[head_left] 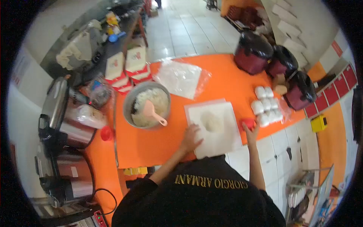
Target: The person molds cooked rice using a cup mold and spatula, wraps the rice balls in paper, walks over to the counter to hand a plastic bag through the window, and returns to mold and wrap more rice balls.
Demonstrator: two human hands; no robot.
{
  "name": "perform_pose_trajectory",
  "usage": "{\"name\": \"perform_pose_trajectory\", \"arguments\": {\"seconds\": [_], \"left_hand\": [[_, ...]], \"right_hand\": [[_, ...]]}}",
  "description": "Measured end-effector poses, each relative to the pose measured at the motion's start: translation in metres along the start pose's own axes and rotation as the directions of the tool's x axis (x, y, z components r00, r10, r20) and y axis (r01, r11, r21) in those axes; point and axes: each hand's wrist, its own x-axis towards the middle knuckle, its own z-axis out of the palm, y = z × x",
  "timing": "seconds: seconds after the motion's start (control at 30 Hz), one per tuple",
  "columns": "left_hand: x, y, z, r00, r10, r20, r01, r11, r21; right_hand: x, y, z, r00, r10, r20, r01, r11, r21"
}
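A small mound of white rice (214, 123) lies on a stack of white paper sheets (223, 145) at the table's near edge. My left hand (191, 138) rests at the left edge of the sheets, its fingers stretched out and holding nothing. To the right of the paper, my right hand (250, 135) has its fingers around a small red cup (248, 123). White wrapped bundles (266, 104), several in rows, sit just beyond that cup. Left of the paper stands a grey pot (128, 118) of rice, with a pink rice paddle (150, 110) lying on top.
Clear plastic with white sheets (179, 78) lies farther back on the orange table (219, 68). Red and white boxes (136, 62) are stacked behind the pot. Dark red rice cookers (252, 53) line the right; large cookers (73, 174) and another red cup (106, 133) are left.
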Motion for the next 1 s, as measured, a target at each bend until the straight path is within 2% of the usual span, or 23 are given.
{"name": "perform_pose_trajectory", "arguments": {"seconds": [0.03,0.1,0.17,0.23,0.33,0.37,0.43,0.5,0.57,0.67,0.73,0.8,0.93,1.0], "left_hand": [[-0.003,-0.002,0.002,0.999,0.040,0.027,-0.039,0.999,-0.033],[-0.006,0.009,-0.002,0.975,0.196,0.106,-0.201,0.979,0.034],[-0.009,0.021,-0.002,0.941,0.261,0.217,-0.250,0.965,-0.077],[-0.012,0.029,0.003,0.917,0.303,0.260,-0.293,0.953,-0.077],[-0.008,0.037,0.009,0.876,0.359,0.322,-0.353,0.932,-0.079],[-0.004,0.038,0.011,0.862,0.375,0.342,-0.370,0.925,-0.081],[0.009,0.049,0.004,0.854,0.403,0.330,-0.386,0.915,-0.118],[0.011,0.042,0.016,0.840,0.412,0.353,-0.394,0.911,-0.125],[0.015,0.039,0.021,0.845,0.448,0.292,-0.419,0.894,-0.159],[0.017,0.026,0.036,0.776,0.522,0.353,-0.532,0.843,-0.078],[0.017,0.032,0.035,0.834,0.439,0.335,-0.440,0.895,-0.076],[0.018,0.035,0.033,0.837,0.419,0.352,-0.423,0.903,-0.070],[0.019,0.039,0.031,0.853,0.337,0.398,-0.352,0.935,-0.035],[0.020,0.043,0.028,0.859,0.303,0.413,-0.317,0.948,-0.036]], "right_hand": [[-0.001,0.021,-0.009,1.000,0.010,-0.021,-0.011,0.999,-0.052],[-0.015,0.014,-0.013,0.992,0.026,-0.126,-0.036,0.996,-0.078],[-0.020,0.014,-0.017,0.991,0.022,-0.130,-0.026,0.999,-0.028],[-0.025,0.015,-0.026,0.991,0.024,-0.133,-0.024,1.000,0.001],[-0.030,0.014,-0.035,0.997,0.011,-0.083,-0.038,0.943,-0.332],[-0.033,0.014,-0.037,0.995,0.007,-0.104,-0.041,0.942,-0.334],[-0.034,0.010,-0.036,0.985,-0.150,-0.087,0.083,0.848,-0.523],[-0.038,0.000,-0.037,0.980,-0.180,-0.084,0.122,0.880,-0.459],[-0.045,-0.009,-0.036,0.976,-0.191,-0.105,0.097,0.812,-0.575],[-0.062,-0.025,-0.035,0.956,-0.253,-0.151,0.113,0.788,-0.605],[-0.076,-0.019,-0.037,0.963,-0.215,-0.161,0.080,0.801,-0.594],[-0.091,-0.010,-0.041,0.978,-0.143,-0.152,0.031,0.819,-0.573],[-0.112,-0.012,-0.039,0.979,-0.113,-0.172,-0.004,0.826,-0.563],[-0.122,-0.009,-0.037,0.969,-0.070,-0.235,-0.072,0.835,-0.546]]}}
